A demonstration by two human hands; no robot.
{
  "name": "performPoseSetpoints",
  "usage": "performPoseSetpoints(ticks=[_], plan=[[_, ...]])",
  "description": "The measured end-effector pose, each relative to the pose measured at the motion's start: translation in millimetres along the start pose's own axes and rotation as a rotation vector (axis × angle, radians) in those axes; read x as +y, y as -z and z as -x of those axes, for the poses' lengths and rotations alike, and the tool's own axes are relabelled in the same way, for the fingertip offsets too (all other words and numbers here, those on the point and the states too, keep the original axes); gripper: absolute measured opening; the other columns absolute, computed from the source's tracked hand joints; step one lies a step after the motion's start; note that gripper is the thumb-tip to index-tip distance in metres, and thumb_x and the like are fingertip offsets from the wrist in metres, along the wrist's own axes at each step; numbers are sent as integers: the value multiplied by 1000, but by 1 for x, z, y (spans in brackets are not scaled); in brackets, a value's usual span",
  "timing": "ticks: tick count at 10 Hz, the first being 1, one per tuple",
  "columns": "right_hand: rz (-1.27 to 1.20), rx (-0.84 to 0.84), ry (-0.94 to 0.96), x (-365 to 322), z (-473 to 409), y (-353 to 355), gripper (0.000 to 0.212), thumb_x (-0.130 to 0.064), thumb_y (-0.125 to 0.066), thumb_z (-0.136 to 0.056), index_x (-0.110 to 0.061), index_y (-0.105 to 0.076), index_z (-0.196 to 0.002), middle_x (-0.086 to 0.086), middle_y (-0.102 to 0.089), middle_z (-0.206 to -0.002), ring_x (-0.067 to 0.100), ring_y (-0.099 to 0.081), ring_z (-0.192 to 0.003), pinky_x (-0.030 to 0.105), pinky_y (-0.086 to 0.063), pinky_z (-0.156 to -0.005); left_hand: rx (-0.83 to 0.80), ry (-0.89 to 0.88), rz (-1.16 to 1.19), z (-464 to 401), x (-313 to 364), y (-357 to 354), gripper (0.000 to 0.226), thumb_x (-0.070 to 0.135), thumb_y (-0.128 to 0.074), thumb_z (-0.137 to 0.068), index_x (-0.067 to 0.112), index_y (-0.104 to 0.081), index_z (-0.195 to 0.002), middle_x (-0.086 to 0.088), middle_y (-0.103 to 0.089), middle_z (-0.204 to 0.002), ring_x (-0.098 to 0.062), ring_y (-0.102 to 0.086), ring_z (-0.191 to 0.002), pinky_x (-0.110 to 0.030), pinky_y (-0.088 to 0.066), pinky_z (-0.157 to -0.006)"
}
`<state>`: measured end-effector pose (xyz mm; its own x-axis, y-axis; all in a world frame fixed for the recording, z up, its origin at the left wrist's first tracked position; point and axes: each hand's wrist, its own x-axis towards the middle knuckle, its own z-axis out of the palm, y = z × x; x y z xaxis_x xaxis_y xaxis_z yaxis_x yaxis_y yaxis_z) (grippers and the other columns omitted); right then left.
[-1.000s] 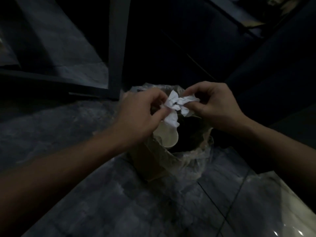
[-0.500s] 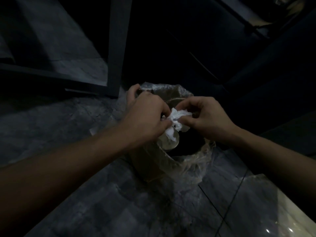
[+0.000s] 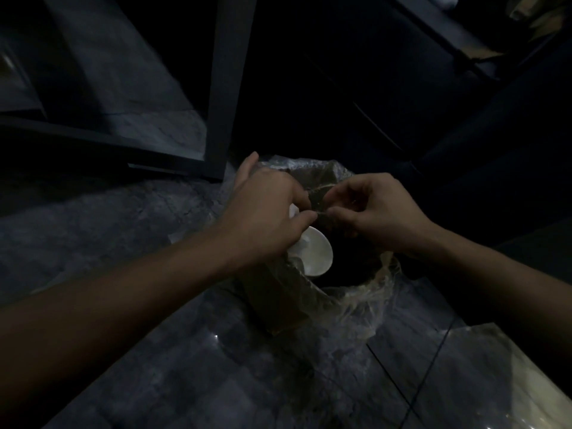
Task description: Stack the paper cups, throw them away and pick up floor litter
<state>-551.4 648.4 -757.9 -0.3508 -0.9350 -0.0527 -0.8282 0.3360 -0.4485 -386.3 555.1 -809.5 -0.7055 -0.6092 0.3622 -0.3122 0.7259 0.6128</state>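
Observation:
A small brown bin (image 3: 278, 308) lined with a clear plastic bag (image 3: 368, 301) stands on the dark floor. Inside it, against the near-left wall, lies a white paper cup (image 3: 318, 255) with its mouth facing up. My left hand (image 3: 266, 212) hovers over the bin's left rim, closed on a crumpled white paper (image 3: 292, 210), of which only small bits show under the fingers. My right hand (image 3: 374, 209) is over the bin's mouth, its fingertips pinched together and touching my left thumb. No paper shows between the right fingers.
A dark metal furniture leg (image 3: 226, 88) and a low crossbar (image 3: 93, 140) rise just behind and left of the bin. Grey stone floor tiles (image 3: 216, 366) spread in front. Dark furniture fills the upper right.
Both hands dropped lower over the bin. The crumpled paper, held between both hands before, has been gathered under my left hand and is mostly hidden.

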Motion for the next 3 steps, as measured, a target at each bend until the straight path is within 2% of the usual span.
performPoseSetpoints(ticks=[1, 2, 3], plan=[[8, 20, 10, -7, -2, 0, 4, -18, -72, -85, -20, -73, -88, -5, -70, -69, -1, -63, -53, 20, -54, -57, 46, -21, 54, 1, -6, 6, 17, 34, -64, -89, 27, -79, -93, 10, -75, -104, -10, -63, -107, -42, -11, -120], [12, 42, 40, -18, -4, 1, 3, -20, -71, -86, -20, -72, -83, -6, -66, -61, -2, -61, -49, 20, -53, -53, 131, -14, 96, 5, -12, 16, 14, 31, -68, -88, 24, -80, -90, 6, -76, -98, -8, -64, -95, -36, -32, -112], [-29, 59, 42, -29, -7, 2, 6, -21, -69, -87, -18, -72, -83, 0, -68, -63, 3, -63, -53, 24, -56, -55, 164, 113, 160, 11, -18, 28, 12, 30, -69, -87, 23, -79, -89, 5, -73, -98, -8, -64, -90, -24, -50, -81]])
